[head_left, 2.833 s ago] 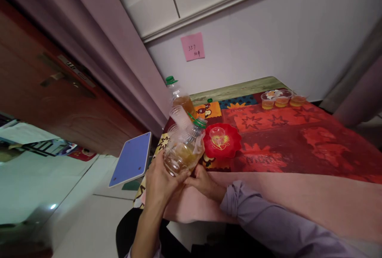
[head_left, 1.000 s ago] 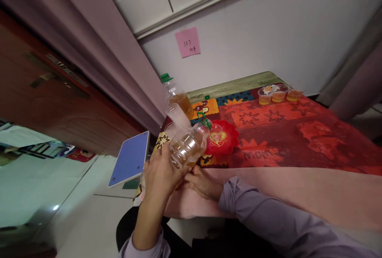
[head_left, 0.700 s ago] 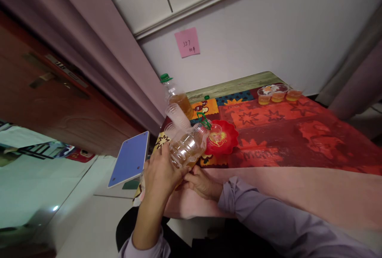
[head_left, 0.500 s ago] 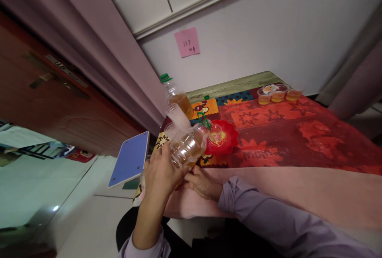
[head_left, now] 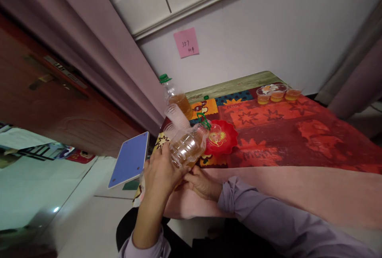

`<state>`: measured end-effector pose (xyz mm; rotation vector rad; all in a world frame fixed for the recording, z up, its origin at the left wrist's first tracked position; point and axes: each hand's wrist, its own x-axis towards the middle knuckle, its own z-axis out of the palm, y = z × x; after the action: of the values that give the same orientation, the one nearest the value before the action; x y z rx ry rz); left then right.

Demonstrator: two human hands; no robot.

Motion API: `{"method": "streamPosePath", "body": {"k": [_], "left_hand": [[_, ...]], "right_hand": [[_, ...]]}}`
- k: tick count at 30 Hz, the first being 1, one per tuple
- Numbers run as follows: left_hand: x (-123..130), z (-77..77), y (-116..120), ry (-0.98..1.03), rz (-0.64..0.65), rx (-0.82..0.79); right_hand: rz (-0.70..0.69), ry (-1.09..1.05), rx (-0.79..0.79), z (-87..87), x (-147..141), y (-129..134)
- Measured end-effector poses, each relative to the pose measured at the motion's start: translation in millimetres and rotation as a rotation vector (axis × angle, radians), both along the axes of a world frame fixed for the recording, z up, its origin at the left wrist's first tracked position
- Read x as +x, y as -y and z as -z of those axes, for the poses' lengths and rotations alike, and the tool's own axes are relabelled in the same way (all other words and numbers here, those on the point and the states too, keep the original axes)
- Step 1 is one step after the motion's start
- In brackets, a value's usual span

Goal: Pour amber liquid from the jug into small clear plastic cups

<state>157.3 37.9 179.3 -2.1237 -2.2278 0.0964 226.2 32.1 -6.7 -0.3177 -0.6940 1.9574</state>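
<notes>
A clear plastic bottle (head_left: 186,146) of amber liquid lies tilted in both hands, its uncapped-looking neck with a green loop handle (head_left: 203,120) pointing up and right. My left hand (head_left: 162,170) wraps round its body from the left. Low on its near side, my right hand (head_left: 199,182) grips it, the fingertips partly hidden underneath. The bottle's mouth is over a clear plastic cup (head_left: 215,133), which stands in a red scalloped dish (head_left: 229,140). Just behind the bottle leans a stack of clear cups (head_left: 177,116).
A second bottle with a green cap (head_left: 180,102) stands at the back left. Nearby lies a loose green cap (head_left: 206,97). Three cups of amber liquid (head_left: 277,95) are at the far right on the patterned tablecloth (head_left: 268,130). A blue board (head_left: 129,160) is left of the table.
Both hands and the tilted bottle stay in nearly the same place. The view has shifted very slightly.
</notes>
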Motion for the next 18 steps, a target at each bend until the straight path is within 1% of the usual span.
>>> {"method": "streamPosePath", "body": {"k": [8, 18], "left_hand": [[2.2, -2.9, 0.1, -0.028, -0.001, -0.033], [8.0, -7.8, 1.6, -0.052, -0.026, -0.062]], "right_hand": [[-0.015, 0.006, 0.011, -0.2, 1.0, 1.1], [-0.014, -0.028, 0.018, 6.8, -4.0, 1.2]]}}
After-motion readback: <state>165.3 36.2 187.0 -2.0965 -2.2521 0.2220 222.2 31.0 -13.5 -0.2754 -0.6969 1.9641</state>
